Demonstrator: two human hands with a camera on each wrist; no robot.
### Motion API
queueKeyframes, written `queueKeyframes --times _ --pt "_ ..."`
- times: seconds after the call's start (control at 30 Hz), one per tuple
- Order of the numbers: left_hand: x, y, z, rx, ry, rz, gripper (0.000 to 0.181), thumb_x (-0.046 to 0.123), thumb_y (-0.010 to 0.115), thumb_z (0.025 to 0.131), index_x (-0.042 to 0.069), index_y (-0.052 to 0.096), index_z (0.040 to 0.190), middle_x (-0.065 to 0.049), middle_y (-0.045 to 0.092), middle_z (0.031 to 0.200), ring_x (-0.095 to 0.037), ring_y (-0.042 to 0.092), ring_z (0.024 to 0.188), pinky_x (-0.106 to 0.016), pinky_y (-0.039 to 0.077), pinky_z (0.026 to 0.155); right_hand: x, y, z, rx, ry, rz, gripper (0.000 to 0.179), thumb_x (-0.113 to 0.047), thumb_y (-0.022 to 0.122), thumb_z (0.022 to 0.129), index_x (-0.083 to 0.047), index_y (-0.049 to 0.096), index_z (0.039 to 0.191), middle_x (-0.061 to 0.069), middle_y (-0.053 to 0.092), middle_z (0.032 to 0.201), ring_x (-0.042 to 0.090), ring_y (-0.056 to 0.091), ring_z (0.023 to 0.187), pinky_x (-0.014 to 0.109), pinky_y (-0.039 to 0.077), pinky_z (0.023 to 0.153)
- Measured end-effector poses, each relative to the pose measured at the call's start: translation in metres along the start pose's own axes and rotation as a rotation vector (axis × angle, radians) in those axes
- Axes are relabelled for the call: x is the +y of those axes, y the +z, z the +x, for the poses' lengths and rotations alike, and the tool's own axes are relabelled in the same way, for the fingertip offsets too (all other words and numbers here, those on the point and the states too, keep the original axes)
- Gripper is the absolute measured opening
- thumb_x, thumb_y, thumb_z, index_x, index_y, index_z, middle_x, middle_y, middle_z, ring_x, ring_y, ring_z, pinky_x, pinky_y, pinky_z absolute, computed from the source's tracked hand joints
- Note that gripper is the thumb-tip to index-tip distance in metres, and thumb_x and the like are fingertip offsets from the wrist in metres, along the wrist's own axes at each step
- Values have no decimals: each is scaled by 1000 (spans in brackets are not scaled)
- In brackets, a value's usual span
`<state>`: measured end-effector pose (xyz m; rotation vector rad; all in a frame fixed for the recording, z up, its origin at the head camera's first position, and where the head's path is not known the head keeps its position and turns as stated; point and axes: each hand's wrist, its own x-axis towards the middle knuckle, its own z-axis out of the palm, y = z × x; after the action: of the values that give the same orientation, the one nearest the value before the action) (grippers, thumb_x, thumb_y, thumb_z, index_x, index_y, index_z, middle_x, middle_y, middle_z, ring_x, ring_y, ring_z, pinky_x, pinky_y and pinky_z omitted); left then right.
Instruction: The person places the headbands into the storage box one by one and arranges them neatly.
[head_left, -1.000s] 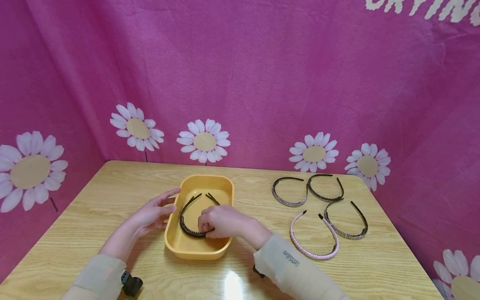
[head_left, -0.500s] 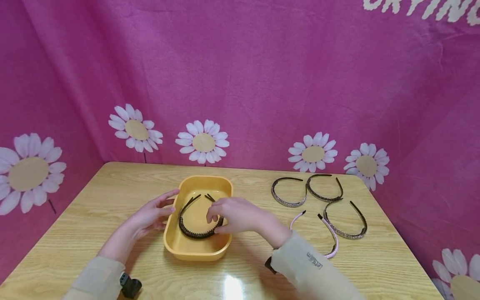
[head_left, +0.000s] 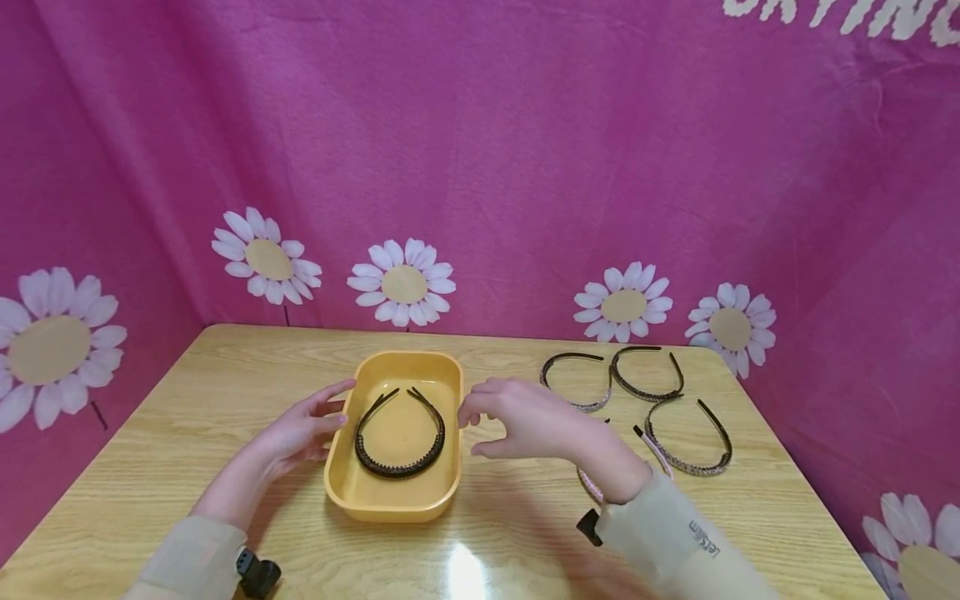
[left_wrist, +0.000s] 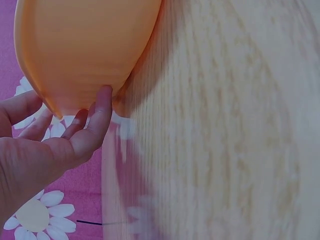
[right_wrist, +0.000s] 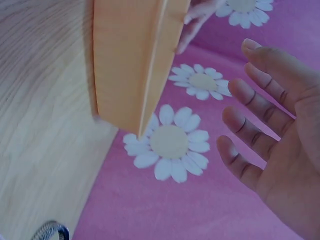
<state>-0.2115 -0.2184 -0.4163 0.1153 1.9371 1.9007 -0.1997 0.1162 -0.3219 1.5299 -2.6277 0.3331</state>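
A yellow plastic bin (head_left: 340, 493) stands on the table with dark headbands (head_left: 397, 472) lying together inside, their toothed curve toward me and tips pointing away. My left hand (head_left: 300, 433) rests its relaxed fingers against the bin's left side. Seen from the left wrist, the fingertips (left_wrist: 104, 95) touch the outer wall near the rim. Just beyond the bin's right rim my right hand (head_left: 528, 421) hovers with loosely bent fingers, holding nothing; the right wrist view shows its bare palm (right_wrist: 292, 165). A pink headband (head_left: 589, 485) lies partly hidden under the right forearm.
At the table's right lie two sparkly grey headbands (head_left: 693, 469) and a dark beaded one (head_left: 637, 392), close together and partly overlapping. A pink cloth with daisies (head_left: 624, 305) hangs along the wooden table's (head_left: 247, 367) back and sides.
My right hand has let go of the dark headbands, left the bin and moved right past its rim. The left hand stays at the bin's side.
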Motion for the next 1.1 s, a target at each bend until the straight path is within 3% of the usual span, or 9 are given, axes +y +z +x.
queueKeyframes --times 0.27,0.63,0.9,1.1 --pt "0 2 0 -5 1 -1 61 7 41 99 14 12 152 -29 14 151 -35 49 118 -51 48 88 5 -14 -32 107 16 -12 25 -25 75 78 -18 65 100 -9 65 100 10 60 94 29 50 82" --pt "0 2 0 3 -9 3 60 7 39 100 15 12 152 -30 15 151 -36 48 120 -52 47 88 18 -25 -79 287 11 -34 33 -17 79 72 -17 65 102 -9 63 100 10 60 94 29 51 78" --pt "-1 2 0 9 -16 3 60 8 40 100 16 13 152 -29 16 151 -35 46 121 -52 47 89 30 -20 -119 359 84 -35 39 -15 81 69 -18 65 105 -10 63 105 7 57 100 20 45 86" --pt "0 1 -1 13 -16 2 60 8 41 100 16 13 153 -29 17 151 -34 45 122 -52 47 89 39 -6 -150 408 132 -44 43 -11 82 65 -18 64 104 -10 63 103 9 57 94 15 39 84"
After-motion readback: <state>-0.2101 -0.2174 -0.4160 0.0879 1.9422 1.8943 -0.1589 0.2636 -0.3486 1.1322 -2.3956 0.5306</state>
